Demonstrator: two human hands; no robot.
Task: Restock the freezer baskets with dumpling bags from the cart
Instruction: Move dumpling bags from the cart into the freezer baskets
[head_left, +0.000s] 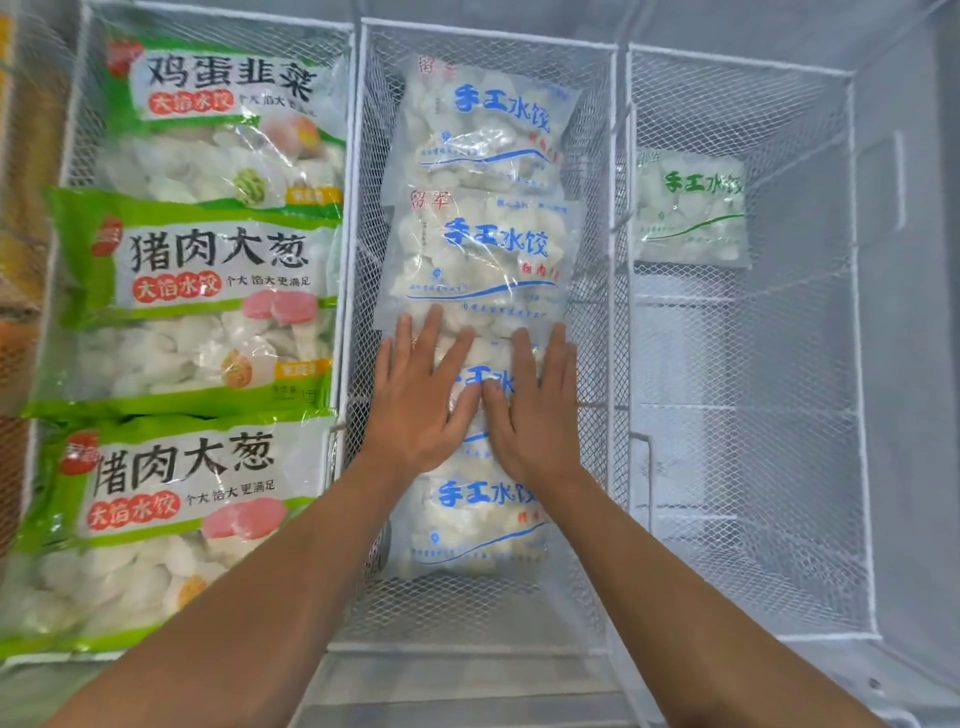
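The middle wire basket (488, 39) holds a row of several clear dumpling bags with blue print. My left hand (421, 395) and my right hand (537, 405) lie flat, fingers straight, side by side on the third bag (480, 376) in that row. Its print is mostly hidden under my palms. A bag (488, 249) lies just beyond my fingertips, another (488, 130) is at the far end, and one (478, 519) lies between my forearms.
The left basket (208, 18) is packed with three big green-edged dumpling bags (208, 270). The right basket (857, 364) holds one small green-print bag (691, 208) at its far end. The freezer's white wall (914, 260) runs along the right.
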